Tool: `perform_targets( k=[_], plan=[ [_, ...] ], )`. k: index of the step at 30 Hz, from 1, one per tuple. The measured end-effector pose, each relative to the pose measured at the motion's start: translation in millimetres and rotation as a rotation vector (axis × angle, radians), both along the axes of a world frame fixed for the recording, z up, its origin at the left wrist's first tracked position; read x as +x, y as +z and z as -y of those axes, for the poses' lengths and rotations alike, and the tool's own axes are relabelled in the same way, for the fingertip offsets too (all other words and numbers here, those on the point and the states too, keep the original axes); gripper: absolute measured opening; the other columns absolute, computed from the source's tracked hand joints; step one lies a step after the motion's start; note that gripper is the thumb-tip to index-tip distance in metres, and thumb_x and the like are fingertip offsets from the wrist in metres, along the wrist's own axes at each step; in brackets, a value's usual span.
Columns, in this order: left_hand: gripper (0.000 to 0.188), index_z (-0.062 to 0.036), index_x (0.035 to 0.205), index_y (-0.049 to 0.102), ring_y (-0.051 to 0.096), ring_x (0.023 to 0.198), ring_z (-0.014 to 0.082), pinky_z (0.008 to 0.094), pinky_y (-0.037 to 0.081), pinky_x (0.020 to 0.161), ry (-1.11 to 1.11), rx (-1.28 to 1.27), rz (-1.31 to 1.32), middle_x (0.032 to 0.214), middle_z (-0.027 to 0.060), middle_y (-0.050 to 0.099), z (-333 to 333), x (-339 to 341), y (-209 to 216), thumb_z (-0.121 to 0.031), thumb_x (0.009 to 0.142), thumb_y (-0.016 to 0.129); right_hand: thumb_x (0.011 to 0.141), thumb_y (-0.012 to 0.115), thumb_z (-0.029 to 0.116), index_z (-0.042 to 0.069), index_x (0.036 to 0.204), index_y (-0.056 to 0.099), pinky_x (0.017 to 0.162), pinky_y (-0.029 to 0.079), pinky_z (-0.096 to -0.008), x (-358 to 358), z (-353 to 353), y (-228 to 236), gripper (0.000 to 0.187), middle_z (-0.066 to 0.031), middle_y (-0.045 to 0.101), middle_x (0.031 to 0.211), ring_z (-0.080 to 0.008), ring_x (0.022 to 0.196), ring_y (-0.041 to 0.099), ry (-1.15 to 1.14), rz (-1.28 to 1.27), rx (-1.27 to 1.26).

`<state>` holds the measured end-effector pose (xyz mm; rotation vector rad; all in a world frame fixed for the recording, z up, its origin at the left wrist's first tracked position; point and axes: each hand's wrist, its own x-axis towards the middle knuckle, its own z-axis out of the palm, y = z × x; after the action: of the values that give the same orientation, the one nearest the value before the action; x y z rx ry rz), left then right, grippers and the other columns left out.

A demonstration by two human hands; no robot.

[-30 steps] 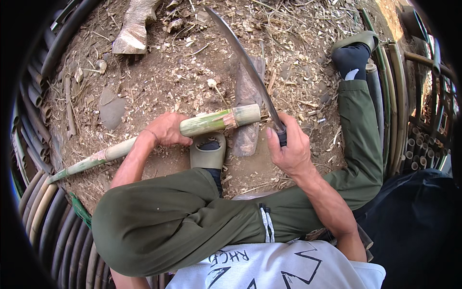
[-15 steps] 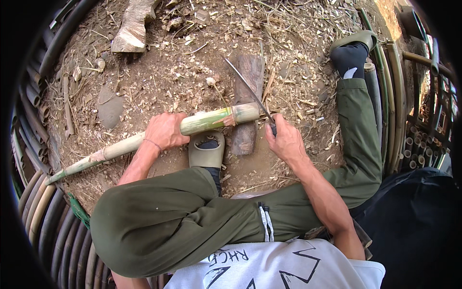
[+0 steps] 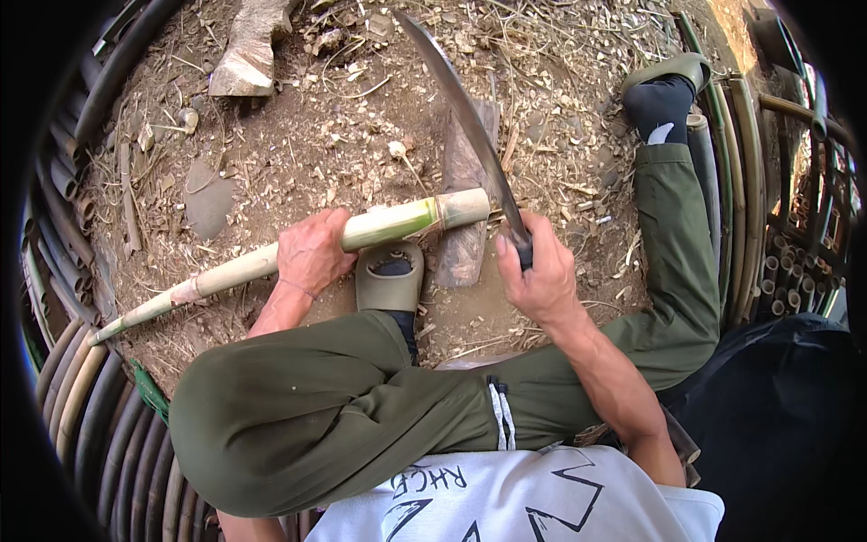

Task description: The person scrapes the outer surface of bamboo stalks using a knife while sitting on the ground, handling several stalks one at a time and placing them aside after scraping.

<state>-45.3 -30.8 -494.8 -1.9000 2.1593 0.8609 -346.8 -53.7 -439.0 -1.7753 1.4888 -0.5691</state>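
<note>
A pale green bamboo pole (image 3: 237, 273) slants from the lower left up to the middle, its thick cut end toward the right. My left hand (image 3: 312, 250) is wrapped round it from above, just left of my sandalled foot (image 3: 388, 276). The cut end lies over a wooden block (image 3: 466, 246) on the ground. My right hand (image 3: 542, 275) grips the handle of a machete (image 3: 470, 122), right of the pole's end. The long dark blade points up and to the left, raised over the block, and its broad side shows.
Wood chips and dry stalks litter the dirt ground (image 3: 298, 135). A cut log (image 3: 246, 54) lies at the far left. Bamboo poles (image 3: 113, 443) line the left side, with more bamboo (image 3: 745, 190) on the right beyond my stretched leg (image 3: 673, 244).
My right hand has turned the machete and lifted it, so more of the blade shows. The pole has rolled slightly under my left hand, and a shaved flap near its node no longer shows.
</note>
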Motion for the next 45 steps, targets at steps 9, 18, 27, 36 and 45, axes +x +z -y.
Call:
perform_targets(
  k=[9, 18, 27, 36, 45],
  plan=[
    [0.036, -0.0119, 0.099, 0.064, 0.067, 0.079, 0.0262, 0.0386, 0.052, 0.069, -0.021, -0.219, 0.032, 0.085, 0.0054, 0.065, -4, -2, -12, -0.017, 0.067, 0.079, 0.091, 0.065, 0.012, -0.001, 0.104, 0.055, 0.056, 0.053, -0.0466, -2, 10, -4, 0.021, -0.0239, 0.065, 0.082, -0.0409, 0.068, 0.067, 0.013, -0.066, 0.059],
    [0.035, -0.0111, 0.102, 0.063, 0.061, 0.077, 0.0208, 0.0345, 0.046, 0.066, -0.075, -0.493, 0.150, 0.083, 0.0021, 0.059, -18, -8, -21, -0.009, 0.068, 0.071, 0.091, 0.065, 0.015, 0.002, 0.096, 0.051, 0.057, 0.051, -0.0483, -12, 4, -10, 0.020, -0.0248, 0.063, 0.080, -0.0448, 0.067, 0.065, 0.026, -0.134, 0.242],
    [0.049, -0.0120, 0.112, 0.061, 0.061, 0.084, 0.0244, 0.0373, 0.048, 0.074, -0.037, -0.446, 0.127, 0.097, 0.0037, 0.059, -7, -16, -4, -0.019, 0.067, 0.081, 0.093, 0.064, 0.018, 0.000, 0.106, 0.053, 0.060, 0.052, -0.0484, -17, 13, -11, 0.025, -0.0278, 0.065, 0.087, -0.0431, 0.068, 0.066, 0.064, -0.262, 0.436],
    [0.044, -0.0120, 0.100, 0.066, 0.061, 0.091, 0.0319, 0.0437, 0.051, 0.077, -0.091, 0.052, -0.037, 0.097, 0.0097, 0.054, 21, -1, 8, -0.024, 0.062, 0.083, 0.093, 0.065, 0.015, 0.000, 0.108, 0.056, 0.058, 0.053, -0.0461, -20, -5, -28, 0.024, -0.0230, 0.064, 0.082, -0.0429, 0.067, 0.065, 0.083, -0.291, 0.148],
    [0.041, -0.0095, 0.096, 0.066, 0.056, 0.096, 0.0305, 0.0433, 0.049, 0.082, -0.042, 0.031, 0.016, 0.100, 0.0098, 0.050, 12, -2, 5, -0.018, 0.060, 0.082, 0.091, 0.066, 0.014, -0.004, 0.103, 0.055, 0.054, 0.055, -0.0378, -6, -3, -6, 0.025, -0.0189, 0.062, 0.076, -0.0331, 0.062, 0.066, 0.067, 0.034, -0.278]
  ],
)
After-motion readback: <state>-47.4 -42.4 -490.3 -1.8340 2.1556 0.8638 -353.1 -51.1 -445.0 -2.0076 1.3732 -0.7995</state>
